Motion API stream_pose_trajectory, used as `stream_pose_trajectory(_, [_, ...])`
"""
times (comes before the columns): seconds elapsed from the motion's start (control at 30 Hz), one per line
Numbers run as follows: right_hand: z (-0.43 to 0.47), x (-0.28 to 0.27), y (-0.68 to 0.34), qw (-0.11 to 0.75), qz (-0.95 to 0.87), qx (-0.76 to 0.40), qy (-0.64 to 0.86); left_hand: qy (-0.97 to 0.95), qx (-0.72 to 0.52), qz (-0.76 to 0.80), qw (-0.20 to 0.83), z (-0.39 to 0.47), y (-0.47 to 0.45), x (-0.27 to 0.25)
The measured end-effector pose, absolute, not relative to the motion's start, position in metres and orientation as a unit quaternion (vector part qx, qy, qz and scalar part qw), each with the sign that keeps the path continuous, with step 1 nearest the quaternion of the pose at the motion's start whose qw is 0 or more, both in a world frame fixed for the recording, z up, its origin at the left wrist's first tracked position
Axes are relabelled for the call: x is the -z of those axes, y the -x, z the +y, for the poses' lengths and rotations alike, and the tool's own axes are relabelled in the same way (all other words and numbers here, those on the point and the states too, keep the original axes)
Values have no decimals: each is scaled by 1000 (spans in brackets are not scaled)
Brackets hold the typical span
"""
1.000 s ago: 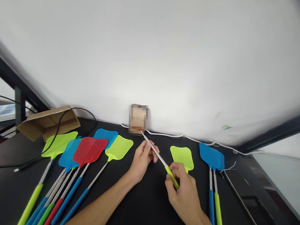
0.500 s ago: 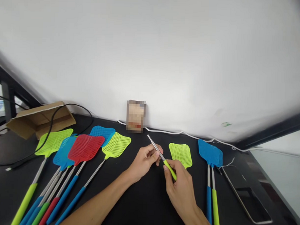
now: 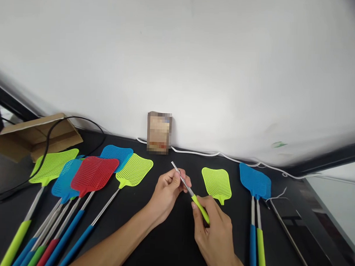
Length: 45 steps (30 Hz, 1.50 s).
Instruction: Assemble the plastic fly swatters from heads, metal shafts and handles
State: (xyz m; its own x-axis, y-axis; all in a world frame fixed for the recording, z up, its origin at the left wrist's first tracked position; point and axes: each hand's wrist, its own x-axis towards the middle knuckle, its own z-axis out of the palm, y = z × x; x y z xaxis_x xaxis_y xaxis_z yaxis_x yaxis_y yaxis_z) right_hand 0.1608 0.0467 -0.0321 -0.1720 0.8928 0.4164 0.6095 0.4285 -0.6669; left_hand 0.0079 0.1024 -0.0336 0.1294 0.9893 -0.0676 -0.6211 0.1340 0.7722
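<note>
Rod [image 3: 188, 188] w/ lime handle [image 3: 202, 211] is held over black table [image 3: 173, 245], approx 5-6 o'c from view centre, on a slant: silver tip to 11 o'c, handle end to 5 o'c. L hand [image 3: 165, 196] pinches the metal btwn thumb & index just below tip; other fingers loosely curled, not spread. R hand [image 3: 216, 225] is mostly closed, thumb & fingers pressed on lime handle; its end shows btwn them.

Clock from rod: lime swatter head [image 3: 217, 183] flat on table btwn 2 & 3 o'c, near R hand, apart from rod. Blue swatter heads [image 3: 253, 180], overlapping, at 3 o'c, one w/ blue handle, one w/ lime. Phone [image 3: 303, 238] btwn 3 & 4. At 9 o'c, swatter pile [image 3: 94, 174], red, blue & lime heads, some overlapping. Cardboard box [image 3: 19, 147] btwn 9 & 10, black cable [image 3: 79, 118] across it. Packet [image 3: 159, 132], pixelated, upright by white wall [image 3: 197, 52] at 11; white cord [image 3: 200, 152] along wall foot.
</note>
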Motion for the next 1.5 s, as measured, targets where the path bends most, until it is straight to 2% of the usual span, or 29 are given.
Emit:
stream_pose_trajectory(0.13, [42, 29, -156, 428, -679, -282, 525, -303, -585, 284, 696, 97, -11, 32])
stream_pose_trajectory(0.27, [41, 24, -150, 431, -525, -512, 526, -310, -576, 282, 701, 95, -15, 29])
stream_pose_trajectory(0.37, [41, 23, -145, 425, -383, -672, 471, -320, -560, 275, 713, 94, -17, 29])
stream_pose_trajectory(0.57, [40, 35, -138, 424, -261, -785, 369, -319, -540, 261, 734, 92, -17, 28])
stream_pose_trajectory(0.73, [44, 34, -140, 393, -316, -786, 357, -272, -516, 254, 772, 89, -17, 28])
stream_pose_trajectory(0.83, [57, 22, -157, 316, -443, -736, 404, -224, -534, 266, 771, 89, -16, 29])
stream_pose_trajectory(0.9, [67, 15, -173, 296, -511, -679, 436, -238, -539, 282, 757, 91, -16, 31])
stream_pose_trajectory(1.0, [80, 12, -191, 376, -513, -597, 489, -289, -493, 285, 770, 91, -18, 33])
stream_pose_trajectory(1.07, [84, 12, -196, 425, -487, -581, 494, -304, -439, 267, 802, 88, -21, 31])
stream_pose_trajectory(1.33, [78, 20, -185, 457, -485, -587, 459, -282, -294, 286, 867, 81, -21, 19])
stream_pose_trajectory(1.5, [82, 19, -187, 509, -417, -589, 469, -269, -269, 269, 885, 83, -23, 19])
